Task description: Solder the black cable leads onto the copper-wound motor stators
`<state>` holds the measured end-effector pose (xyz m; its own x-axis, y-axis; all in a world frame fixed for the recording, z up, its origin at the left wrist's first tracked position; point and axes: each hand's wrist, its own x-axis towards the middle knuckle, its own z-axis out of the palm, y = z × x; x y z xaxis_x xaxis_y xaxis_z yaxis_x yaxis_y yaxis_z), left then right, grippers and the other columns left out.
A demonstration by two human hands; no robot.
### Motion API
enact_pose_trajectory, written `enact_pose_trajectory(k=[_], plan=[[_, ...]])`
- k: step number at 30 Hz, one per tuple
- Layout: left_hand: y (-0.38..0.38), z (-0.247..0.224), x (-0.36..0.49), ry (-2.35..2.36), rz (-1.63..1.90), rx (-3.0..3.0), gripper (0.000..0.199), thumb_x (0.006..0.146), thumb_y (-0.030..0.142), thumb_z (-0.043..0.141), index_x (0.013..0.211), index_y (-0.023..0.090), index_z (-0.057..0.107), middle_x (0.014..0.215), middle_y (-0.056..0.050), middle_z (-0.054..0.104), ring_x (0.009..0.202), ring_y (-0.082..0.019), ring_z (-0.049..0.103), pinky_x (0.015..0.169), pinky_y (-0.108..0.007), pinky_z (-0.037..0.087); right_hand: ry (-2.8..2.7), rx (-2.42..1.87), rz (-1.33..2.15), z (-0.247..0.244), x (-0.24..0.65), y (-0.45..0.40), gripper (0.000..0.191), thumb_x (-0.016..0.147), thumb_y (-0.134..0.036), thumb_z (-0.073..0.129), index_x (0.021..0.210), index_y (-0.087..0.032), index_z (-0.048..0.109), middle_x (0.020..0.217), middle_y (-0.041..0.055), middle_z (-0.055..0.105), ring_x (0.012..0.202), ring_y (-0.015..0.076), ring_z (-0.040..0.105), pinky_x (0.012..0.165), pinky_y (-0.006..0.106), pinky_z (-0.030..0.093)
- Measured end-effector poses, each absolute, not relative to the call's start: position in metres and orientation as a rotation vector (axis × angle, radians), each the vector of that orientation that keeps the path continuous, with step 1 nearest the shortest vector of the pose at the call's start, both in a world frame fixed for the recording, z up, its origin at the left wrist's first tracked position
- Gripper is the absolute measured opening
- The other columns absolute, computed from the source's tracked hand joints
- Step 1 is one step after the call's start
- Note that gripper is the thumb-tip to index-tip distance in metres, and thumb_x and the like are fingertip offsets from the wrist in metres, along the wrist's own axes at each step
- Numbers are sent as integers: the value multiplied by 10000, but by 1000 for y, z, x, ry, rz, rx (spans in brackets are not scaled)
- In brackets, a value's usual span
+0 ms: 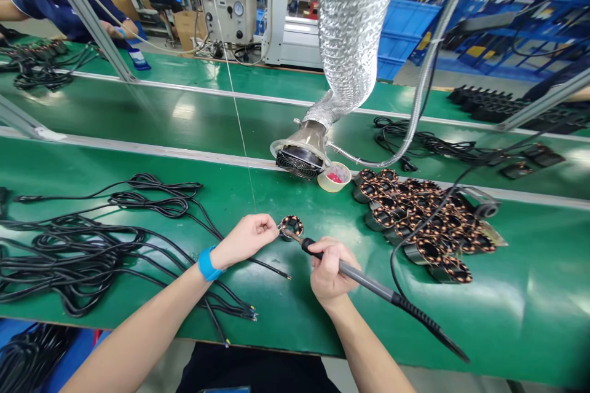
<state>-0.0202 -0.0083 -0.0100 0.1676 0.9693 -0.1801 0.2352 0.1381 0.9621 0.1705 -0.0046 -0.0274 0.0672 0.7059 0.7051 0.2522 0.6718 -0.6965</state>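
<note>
My right hand point(332, 267) grips the grey handle of a soldering iron point(369, 281). Its tip reaches the near rim of a small motor stator point(292, 227), a dark ring with copper windings. At the stator's left side, my left hand point(253, 234) is closed in a pinch on a thin wire point(279, 228); the exact hold between the fingertips is hard to see. From above, a fine pale strand point(235, 98) hangs down to just behind my left hand. Black power cables point(92, 252) with stripped ends lie left of and below my left hand.
More stators point(415, 215) stand grouped at the right. Behind the work spot are a fan-fronted fume extractor point(299, 156) on a foil duct point(354, 24) and a round tub point(335, 178) with red contents. The iron's cord loops right. A co-worker point(78, 9) sits across the bench.
</note>
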Motion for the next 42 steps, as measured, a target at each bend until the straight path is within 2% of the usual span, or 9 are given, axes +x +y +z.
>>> enact_pose_trajectory(k=[5, 13, 16, 21, 27, 33, 37, 42], plan=[[-8, -12, -21, 1301, 824, 1342, 232, 868, 353, 577, 788, 136, 598, 665, 35, 494, 614, -96, 387, 568, -216, 292, -1475, -781, 416, -26, 170, -4, 292, 933, -131, 427, 763, -212, 650, 610, -5, 649, 524, 152, 618, 561, 326, 512], [-8, -12, -21, 1298, 825, 1337, 236, 869, 356, 575, 786, 136, 598, 671, 29, 507, 623, -101, 403, 581, -227, 301, -1477, -937, 426, -34, 171, -5, 331, 957, -223, 415, 744, -206, 667, 608, 12, 641, 544, 167, 645, 569, 329, 545], [-8, -12, -20, 1295, 824, 1335, 244, 875, 363, 570, 791, 136, 599, 674, 28, 506, 624, -102, 405, 580, -227, 302, -1492, -963, 441, -33, 171, -4, 290, 961, -212, 438, 813, -205, 687, 633, 6, 650, 585, 162, 668, 610, 314, 561], [-7, -12, -20, 1286, 831, 1329, 242, 870, 362, 576, 788, 136, 597, 678, 23, 519, 629, -105, 415, 585, -229, 310, -1578, -975, 527, -21, 168, -2, 204, 966, -178, 481, 988, -224, 679, 635, -40, 625, 547, 119, 640, 623, 271, 551], [-8, -12, -20, 1272, 839, 1322, 241, 867, 362, 575, 782, 137, 592, 678, 25, 521, 630, -104, 425, 595, -226, 319, -1691, -926, 466, -14, 162, 4, 225, 950, -148, 536, 1128, -230, 646, 889, 17, 688, 724, 126, 688, 690, 267, 554], [-7, -10, -19, 1288, 839, 1330, 255, 863, 381, 575, 774, 143, 593, 668, 28, 515, 610, -102, 412, 563, -216, 311, -1756, -955, 448, -14, 157, 9, 271, 928, -118, 531, 1153, -234, 629, 995, 50, 670, 877, 164, 671, 827, 321, 547], [-8, -7, -19, 1294, 833, 1320, 293, 858, 427, 576, 767, 148, 587, 653, 34, 494, 571, -96, 380, 522, -211, 289, -1818, -988, 522, -14, 154, 10, 402, 861, -93, 548, 1234, -239, 577, 1102, 80, 627, 1022, 206, 632, 944, 389, 518], [-8, -6, -19, 1297, 823, 1301, 289, 858, 429, 575, 769, 154, 580, 612, 54, 470, 521, -82, 343, 501, -209, 280, -1884, -990, 731, -15, 154, 9, 724, 693, -9, 518, 1374, -249, 463, 1278, 95, 521, 1156, 230, 573, 996, 397, 506]])
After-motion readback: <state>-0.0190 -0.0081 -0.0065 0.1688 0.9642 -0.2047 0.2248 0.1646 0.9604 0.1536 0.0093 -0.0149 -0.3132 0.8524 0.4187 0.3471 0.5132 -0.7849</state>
